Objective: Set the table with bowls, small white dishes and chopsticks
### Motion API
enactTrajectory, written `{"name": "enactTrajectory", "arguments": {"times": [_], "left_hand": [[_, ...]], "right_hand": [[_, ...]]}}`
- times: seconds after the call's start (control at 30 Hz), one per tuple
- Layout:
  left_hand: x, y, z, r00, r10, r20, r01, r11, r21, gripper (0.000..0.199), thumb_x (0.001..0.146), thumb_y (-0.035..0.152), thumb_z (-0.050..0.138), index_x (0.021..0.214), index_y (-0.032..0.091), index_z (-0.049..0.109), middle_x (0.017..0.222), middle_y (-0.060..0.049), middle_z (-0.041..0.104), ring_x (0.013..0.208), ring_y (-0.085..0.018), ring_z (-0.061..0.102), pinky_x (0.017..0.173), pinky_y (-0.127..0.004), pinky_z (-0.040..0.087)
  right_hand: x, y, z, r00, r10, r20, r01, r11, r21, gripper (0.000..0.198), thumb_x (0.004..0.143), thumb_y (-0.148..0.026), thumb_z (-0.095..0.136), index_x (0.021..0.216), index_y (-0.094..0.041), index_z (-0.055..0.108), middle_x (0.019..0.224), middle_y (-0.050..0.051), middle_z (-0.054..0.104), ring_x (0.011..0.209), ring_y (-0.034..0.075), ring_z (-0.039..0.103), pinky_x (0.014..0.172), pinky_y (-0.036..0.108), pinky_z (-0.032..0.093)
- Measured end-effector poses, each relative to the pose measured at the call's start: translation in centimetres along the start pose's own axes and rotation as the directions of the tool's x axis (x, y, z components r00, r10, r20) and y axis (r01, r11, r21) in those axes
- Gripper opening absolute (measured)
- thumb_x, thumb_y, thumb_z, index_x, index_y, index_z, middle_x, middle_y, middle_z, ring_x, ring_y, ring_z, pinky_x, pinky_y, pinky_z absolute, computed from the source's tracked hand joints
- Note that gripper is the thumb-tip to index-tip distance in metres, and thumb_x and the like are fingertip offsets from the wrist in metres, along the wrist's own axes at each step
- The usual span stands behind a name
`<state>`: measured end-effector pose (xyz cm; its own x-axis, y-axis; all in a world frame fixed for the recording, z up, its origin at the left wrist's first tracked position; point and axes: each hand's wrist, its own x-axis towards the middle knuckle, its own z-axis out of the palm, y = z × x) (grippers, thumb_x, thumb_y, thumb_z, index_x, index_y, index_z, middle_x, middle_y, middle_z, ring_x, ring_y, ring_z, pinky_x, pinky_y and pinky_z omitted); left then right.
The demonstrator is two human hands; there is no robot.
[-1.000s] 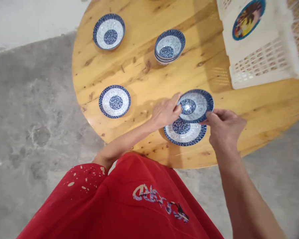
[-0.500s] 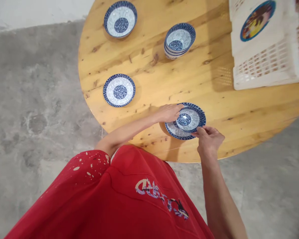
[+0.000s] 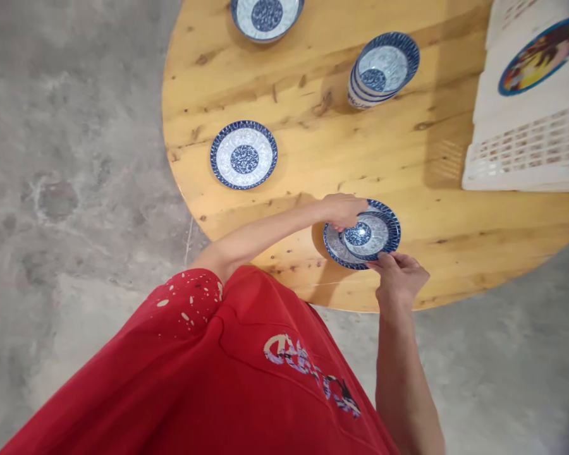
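Observation:
A small blue-and-white dish [image 3: 377, 232] lies over a larger blue-and-white plate [image 3: 334, 243] near the front edge of the round wooden table. My left hand [image 3: 345, 210] is closed at the dish's upper left rim, its fingertips partly hidden. At the lower right rim, my right hand [image 3: 401, 276] pinches the same dish between thumb and fingers. The dish sits off-centre, towards the plate's right side. Whether it rests on the plate or is slightly raised, I cannot tell.
Another patterned plate [image 3: 244, 155] lies to the left on the wooden table [image 3: 303, 139]. Behind are stacked bowls [image 3: 384, 69] and a larger bowl [image 3: 267, 18], cut by the frame. A white plastic basket [image 3: 516, 148] stands at the right.
The view has shifted, so the table's things appear displaced. Both hands stay at the small dish, with little visible change in their grip.

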<state>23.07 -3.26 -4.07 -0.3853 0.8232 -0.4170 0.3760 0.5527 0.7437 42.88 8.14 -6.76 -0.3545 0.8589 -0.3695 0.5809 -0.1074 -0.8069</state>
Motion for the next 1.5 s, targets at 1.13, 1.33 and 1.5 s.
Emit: {"name": "enactTrajectory", "arguments": {"times": [1.13,1.33,1.5], "left_hand": [[-3.5,-3.6,-3.1,0.976,-0.018,-0.217,0.009,0.999,-0.042,0.031,0.094,0.024,0.041,0.109,0.019,0.068,0.115,-0.011,0.074,0.105,-0.025,0.069,0.085,-0.033,0.049],[-3.4,-4.3,-6.1,0.965,-0.094,-0.246,0.077,0.994,-0.079,0.031,0.093,0.027,0.044,0.11,0.022,0.068,0.113,-0.007,0.076,0.103,-0.024,0.07,0.084,-0.032,0.052],[-1.3,-4.9,-10.9,0.894,-0.173,-0.413,0.154,0.985,-0.078,0.029,0.094,0.025,0.044,0.108,0.02,0.069,0.111,-0.009,0.076,0.103,-0.024,0.07,0.087,-0.032,0.051]], "right_hand": [[-1.6,-1.1,-0.6,0.996,0.026,0.086,-0.01,0.982,-0.19,0.018,0.066,-0.033,0.068,0.068,-0.016,0.062,0.052,0.002,0.062,0.052,0.022,0.066,0.057,0.034,0.06],[0.1,-5.3,-2.7,0.982,-0.188,-0.011,0.166,0.894,-0.416,0.027,0.074,-0.039,0.063,0.082,-0.014,0.069,0.058,0.003,0.066,0.051,0.021,0.066,0.05,0.028,0.054],[3.8,-10.9,0.4,0.952,-0.306,0.004,0.304,0.943,-0.134,0.025,0.068,-0.033,0.067,0.084,-0.014,0.07,0.066,0.001,0.067,0.054,0.015,0.065,0.049,0.024,0.054]]}}
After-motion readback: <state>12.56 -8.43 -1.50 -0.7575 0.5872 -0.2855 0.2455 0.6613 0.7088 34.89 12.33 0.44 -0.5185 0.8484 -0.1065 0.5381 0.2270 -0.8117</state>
